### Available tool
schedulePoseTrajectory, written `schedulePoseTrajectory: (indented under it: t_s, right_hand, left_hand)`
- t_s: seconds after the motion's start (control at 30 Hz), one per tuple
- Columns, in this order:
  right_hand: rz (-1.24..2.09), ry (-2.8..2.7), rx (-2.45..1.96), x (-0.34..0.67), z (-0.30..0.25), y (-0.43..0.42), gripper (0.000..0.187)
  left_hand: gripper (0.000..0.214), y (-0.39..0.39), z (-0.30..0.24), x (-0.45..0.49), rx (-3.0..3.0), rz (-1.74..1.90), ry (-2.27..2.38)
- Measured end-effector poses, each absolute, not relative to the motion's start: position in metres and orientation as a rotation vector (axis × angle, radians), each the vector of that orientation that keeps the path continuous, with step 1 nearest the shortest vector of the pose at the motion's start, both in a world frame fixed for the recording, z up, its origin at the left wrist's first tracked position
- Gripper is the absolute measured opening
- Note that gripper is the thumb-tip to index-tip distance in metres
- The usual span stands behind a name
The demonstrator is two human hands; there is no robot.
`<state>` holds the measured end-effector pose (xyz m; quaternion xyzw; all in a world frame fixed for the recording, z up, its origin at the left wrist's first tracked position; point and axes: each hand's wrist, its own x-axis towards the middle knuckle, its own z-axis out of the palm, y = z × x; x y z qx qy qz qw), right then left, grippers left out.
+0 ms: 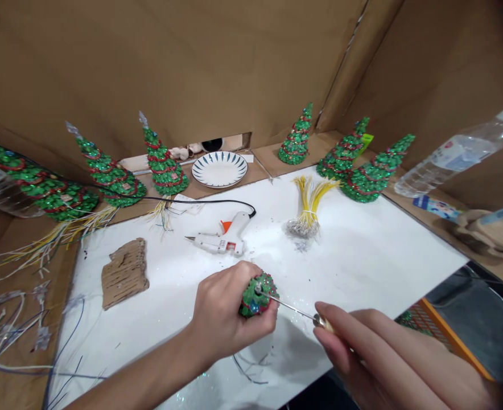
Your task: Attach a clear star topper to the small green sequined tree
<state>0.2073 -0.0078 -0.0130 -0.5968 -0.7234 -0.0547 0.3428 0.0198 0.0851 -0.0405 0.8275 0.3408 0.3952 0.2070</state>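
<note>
My left hand is wrapped round a small green glitter Christmas tree with red garland, its top tilted toward me. Between thumb and fingers, my right hand grips an awl by its pale handle. The thin metal shaft reaches to the tree's top, where its tip meets a small hole or pale spot; how deep it goes I cannot tell. Thin dark wires show below the held tree. Beyond my left hand a white glue gun with an orange trigger lies on the white board.
Several finished-looking trees stand along the back, some trailing wires. A yellow-and-white wire bundle stands right of the glue gun. Corrugated cardboard lies left, a striped plate behind, a water bottle right, an orange-rimmed basket below.
</note>
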Motion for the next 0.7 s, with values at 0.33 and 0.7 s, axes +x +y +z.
schedulePoseTrajectory:
  t_s: [0.33,0.7]
  right_hand:
    - [0.063,-1.935,-1.411,0.193,-0.014,0.000,0.011]
    - [0.019,-1.950,-1.355,0.201,0.005,0.004,0.009]
  left_hand:
    - [0.020,0.085,-0.042,0.020,2.293,1.102,0.963]
    - [0.018,0.085,-0.041,0.020,2.298,1.087,0.990]
